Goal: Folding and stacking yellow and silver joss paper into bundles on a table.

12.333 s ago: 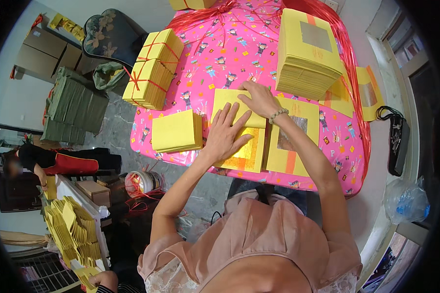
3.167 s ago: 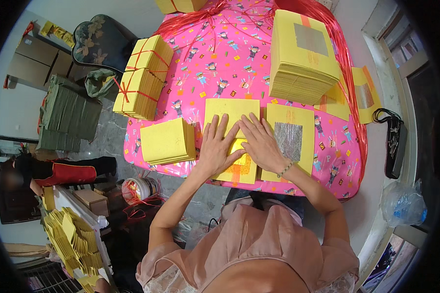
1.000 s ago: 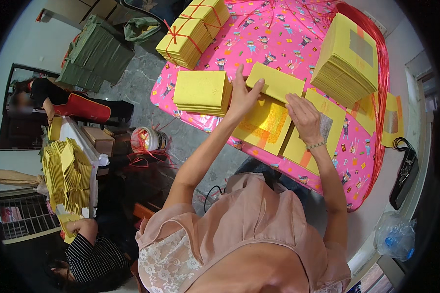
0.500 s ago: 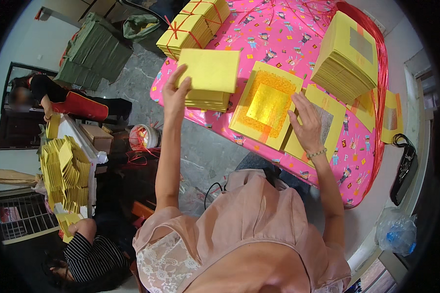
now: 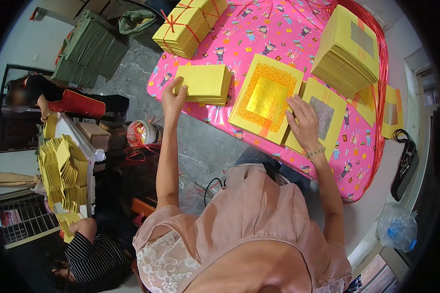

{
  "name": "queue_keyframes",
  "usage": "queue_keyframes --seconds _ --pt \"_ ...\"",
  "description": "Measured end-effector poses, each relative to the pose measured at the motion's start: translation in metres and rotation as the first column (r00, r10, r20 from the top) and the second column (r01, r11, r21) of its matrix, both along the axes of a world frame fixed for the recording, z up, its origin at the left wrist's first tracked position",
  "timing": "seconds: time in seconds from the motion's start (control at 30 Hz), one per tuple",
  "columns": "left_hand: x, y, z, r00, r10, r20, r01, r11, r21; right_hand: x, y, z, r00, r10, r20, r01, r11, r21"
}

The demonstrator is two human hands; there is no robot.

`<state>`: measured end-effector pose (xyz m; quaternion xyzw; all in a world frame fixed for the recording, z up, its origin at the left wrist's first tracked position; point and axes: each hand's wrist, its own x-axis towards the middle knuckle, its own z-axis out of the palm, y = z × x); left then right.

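My left hand (image 5: 173, 97) touches the left edge of a short stack of folded yellow paper (image 5: 203, 82), its thumb and fingers apart at the corner. To the right lies a pile of yellow paper sheets (image 5: 268, 100), the top one bearing an orange-bordered gold foil square. My right hand (image 5: 305, 121) lies with fingers stretched out at that pile's right edge. Partly beneath its palm and wrist is a yellow sheet with a silver-grey square (image 5: 321, 115).
A tall stack of yellow paper (image 5: 344, 58) stands at the right on the pink patterned table cover (image 5: 259, 41). Bundles tied with red string (image 5: 183, 31) sit far left, and red strands (image 5: 382, 73) hang along the right edge. Two people work beside another table (image 5: 76, 132) at left.
My left hand has lowered the folded yellow paper onto the short stack, and its fingers have loosened. My right hand has barely moved.
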<state>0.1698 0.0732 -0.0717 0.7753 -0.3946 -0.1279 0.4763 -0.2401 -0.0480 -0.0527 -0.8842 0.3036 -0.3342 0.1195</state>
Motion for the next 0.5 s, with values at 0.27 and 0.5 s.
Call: queue_keyframes --seconds 0.27,0.5 --pt "-0.034 -0.002 0.023 0.779 0.005 0.627 -0.126 0.981 0.148 -0.002 0.001 -0.002 1.0 -0.015 -0.025 0.015 1.0 0.008" --pt "-0.034 -0.011 0.007 0.934 -0.25 0.256 0.238 0.968 0.077 -0.001 0.004 0.004 0.999 0.02 -0.051 -0.018 0.999 0.03"
